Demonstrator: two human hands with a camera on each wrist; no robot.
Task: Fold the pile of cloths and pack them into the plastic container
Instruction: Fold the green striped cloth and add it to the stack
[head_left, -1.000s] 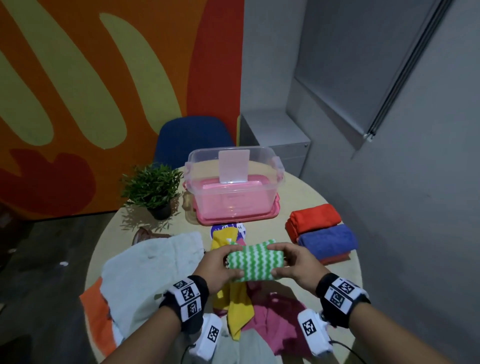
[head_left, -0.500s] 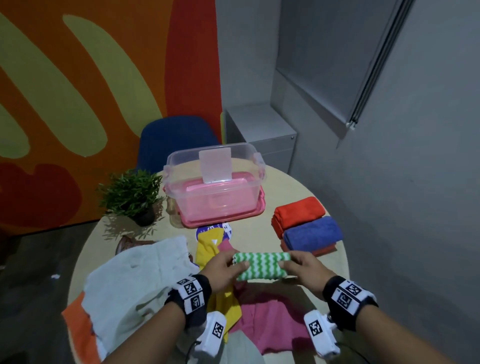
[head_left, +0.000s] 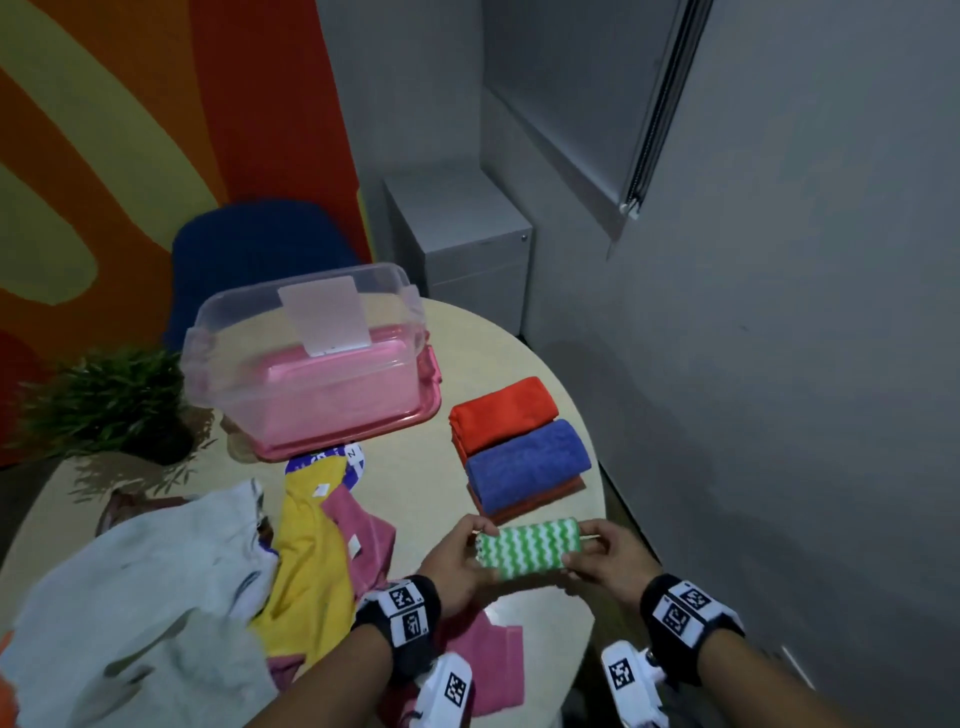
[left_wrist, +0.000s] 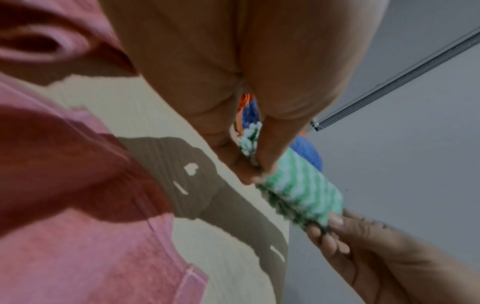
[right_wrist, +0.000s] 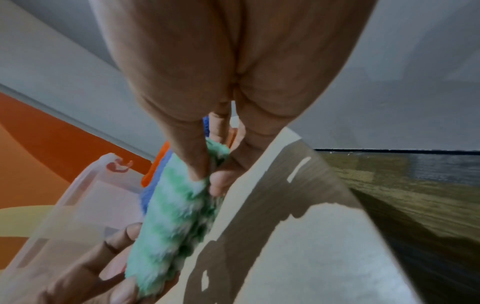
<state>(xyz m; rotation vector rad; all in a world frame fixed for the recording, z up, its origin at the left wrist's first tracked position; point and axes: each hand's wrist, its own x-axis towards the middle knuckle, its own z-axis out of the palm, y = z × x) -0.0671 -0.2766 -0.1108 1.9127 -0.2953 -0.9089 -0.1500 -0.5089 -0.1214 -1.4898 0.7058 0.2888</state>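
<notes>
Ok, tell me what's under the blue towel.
The blue towel lies on folded orange cloth: one orange towel shows behind it, another edge below. How many layers are beneath is hidden.

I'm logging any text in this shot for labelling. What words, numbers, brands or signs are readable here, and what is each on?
No text reads in full.
"Z": one possible letter on the purple-and-white printed item under the yellow cloth; the rest is hidden or blurred.
Wristbands: black-and-white square marker codes, no words.
Pale label on the plastic container: looks blank.
Small tag on the yellow cloth: too small to read.
</notes>
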